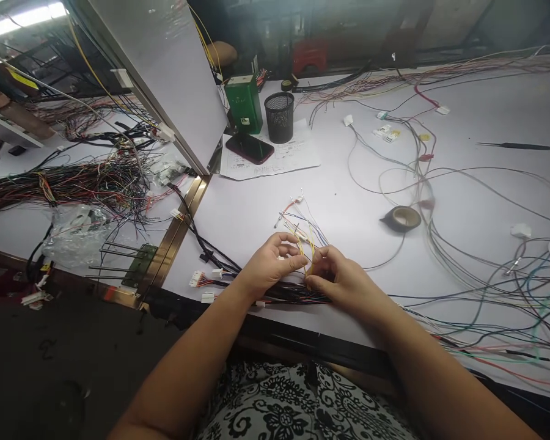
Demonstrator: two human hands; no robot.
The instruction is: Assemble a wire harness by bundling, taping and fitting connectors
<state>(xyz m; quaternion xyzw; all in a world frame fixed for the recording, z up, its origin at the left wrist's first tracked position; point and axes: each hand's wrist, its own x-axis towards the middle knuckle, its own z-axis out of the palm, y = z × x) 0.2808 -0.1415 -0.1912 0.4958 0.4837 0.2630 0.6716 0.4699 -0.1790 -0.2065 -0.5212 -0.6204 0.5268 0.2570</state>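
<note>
Thin yellow wires (308,249) run between my two hands, above the front part of the table. My left hand (277,260) is closed, thumb and fingers pinching a yellow wire. Beside it, my right hand (337,274) is curled with its fingertips pressed on the yellow wires too. Just beyond the fingers, loose ends of red, blue and white wires (297,214) with small metal terminals fan out. Under my hands a dark wire bundle (293,293) lies along the table edge. White connectors (196,279) sit at its left end.
A roll of black tape (401,218) lies to the right. Loose wires (486,293) spread over the right side, with tweezers (527,146) behind. A phone (250,148), a mesh pen cup (279,119) and a green box (244,104) stand at the back. An upright panel (165,67) rises left.
</note>
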